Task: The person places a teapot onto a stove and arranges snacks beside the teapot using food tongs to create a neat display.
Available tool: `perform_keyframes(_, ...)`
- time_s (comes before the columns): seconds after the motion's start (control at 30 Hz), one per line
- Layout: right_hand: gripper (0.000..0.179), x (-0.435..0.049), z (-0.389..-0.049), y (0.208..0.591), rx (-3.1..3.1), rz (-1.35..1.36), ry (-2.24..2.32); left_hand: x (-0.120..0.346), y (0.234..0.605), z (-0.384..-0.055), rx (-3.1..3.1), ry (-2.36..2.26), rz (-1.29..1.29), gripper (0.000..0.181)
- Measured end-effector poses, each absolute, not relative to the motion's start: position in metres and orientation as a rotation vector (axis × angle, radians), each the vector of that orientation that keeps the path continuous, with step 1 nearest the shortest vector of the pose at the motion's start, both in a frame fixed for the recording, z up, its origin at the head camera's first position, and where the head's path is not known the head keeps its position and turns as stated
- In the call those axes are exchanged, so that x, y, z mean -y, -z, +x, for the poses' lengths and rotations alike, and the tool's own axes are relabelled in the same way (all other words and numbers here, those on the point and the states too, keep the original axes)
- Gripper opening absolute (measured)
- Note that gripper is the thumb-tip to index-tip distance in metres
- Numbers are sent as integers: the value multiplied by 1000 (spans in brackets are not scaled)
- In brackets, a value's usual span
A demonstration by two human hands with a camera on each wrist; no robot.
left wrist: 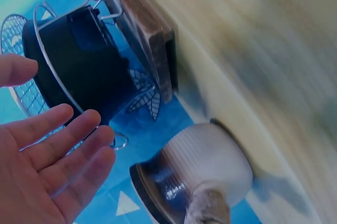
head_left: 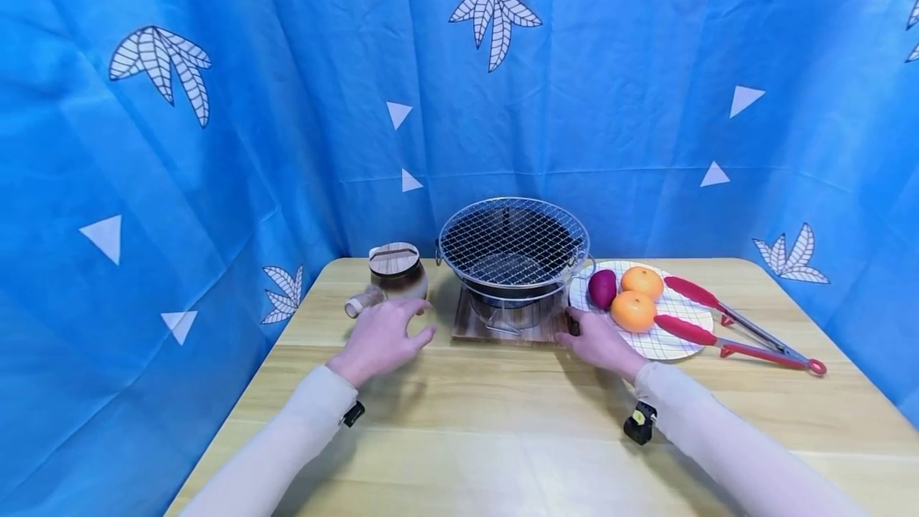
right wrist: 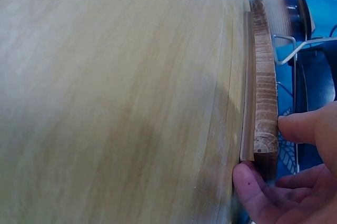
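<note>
A small round grill (head_left: 511,250) with a wire mesh top stands on a brown wooden base board (head_left: 470,324). My right hand (head_left: 601,341) is at the board's right end; in the right wrist view its thumb (right wrist: 300,128) lies against the upper face and the fingers curl by the lower edge, pinching the board (right wrist: 265,87). Over the table left of the grill hovers my left hand (head_left: 384,337), fingers spread, holding nothing. Just behind it sits a brown and cream side-handled pot (head_left: 409,287) with a wooden lid, partly hidden by that hand.
To the right, a white checked plate (head_left: 675,348) carries two oranges (head_left: 635,311) and a purple round item (head_left: 602,289). Red-tipped tongs (head_left: 761,335) lie open, their tips over the plate. A blue curtain (head_left: 610,102) hangs behind and beside the wooden table (head_left: 502,437).
</note>
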State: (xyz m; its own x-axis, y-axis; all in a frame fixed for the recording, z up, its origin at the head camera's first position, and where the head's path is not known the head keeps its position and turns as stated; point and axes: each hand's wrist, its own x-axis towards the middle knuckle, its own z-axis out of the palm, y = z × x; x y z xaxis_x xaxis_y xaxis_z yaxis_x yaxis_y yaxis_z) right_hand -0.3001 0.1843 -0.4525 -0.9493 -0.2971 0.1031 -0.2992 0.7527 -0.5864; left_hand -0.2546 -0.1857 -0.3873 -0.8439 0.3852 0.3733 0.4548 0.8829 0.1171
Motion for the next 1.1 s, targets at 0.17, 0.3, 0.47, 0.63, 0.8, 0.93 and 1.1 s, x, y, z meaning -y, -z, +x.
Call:
perform_keyframes(0.17, 66, -186, -300, 452, 2939, 498, -957, 195, 385, -260, 2675, 264, -577, 38)
perform_keyframes(0.3, 67, -186, -299, 451, 2934, 494, -943, 204, 380, -264, 2701, 275, -531, 43)
perform_keyframes(0.47, 65, -185, -299, 452, 2932, 491, -939, 216, 377, -270, 2733, 319, -468, 46)
perform_keyframes(0.63, 64, -185, -299, 453, 2931, 491, -924, 228, 379, -276, 2702, 334, -441, 45)
perform_keyframes(0.8, 63, -185, -299, 454, 2927, 493, -923, 238, 380, -282, 2702, 353, -415, 47)
perform_keyframes(0.93, 63, -186, -300, 455, 2926, 491, -931, 244, 380, -284, 2729, 371, -348, 48)
perform_keyframes(1.1, 64, -186, -301, 456, 2927, 492, -941, 252, 381, -288, 2741, 392, -272, 46)
